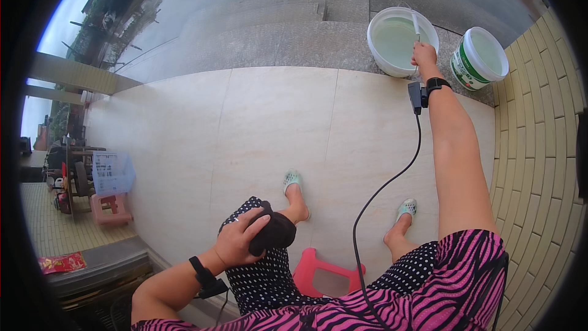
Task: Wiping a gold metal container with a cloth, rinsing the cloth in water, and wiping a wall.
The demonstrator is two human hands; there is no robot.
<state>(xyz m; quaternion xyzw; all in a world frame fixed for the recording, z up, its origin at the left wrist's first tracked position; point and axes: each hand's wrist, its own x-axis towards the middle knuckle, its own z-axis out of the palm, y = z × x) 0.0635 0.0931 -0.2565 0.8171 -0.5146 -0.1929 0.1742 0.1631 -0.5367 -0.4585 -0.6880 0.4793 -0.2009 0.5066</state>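
My left hand (241, 234) is closed over a bunched black cloth item (278, 234) and rests by my left knee. My right arm reaches far forward. At its end, my right hand (425, 56) grips the wire handle of a large white plastic bucket (377, 57), close to the handle's white grip (416, 25). Pale, clear-looking liquid (390, 37) fills much of this bucket. To its right stands a smaller white bucket (487, 55) with a green printed label, also holding liquid.
A pink-red plastic stool (307, 269) is between my legs on the pale tiled floor (275, 124). A yellow brick-tiled wall (528, 147) rises on the right. Grey paving with a step (294, 41) lies ahead. At left are a pink stool (110, 209) and a whitish container (112, 172). A black cable (356, 220) trails from my right wrist.
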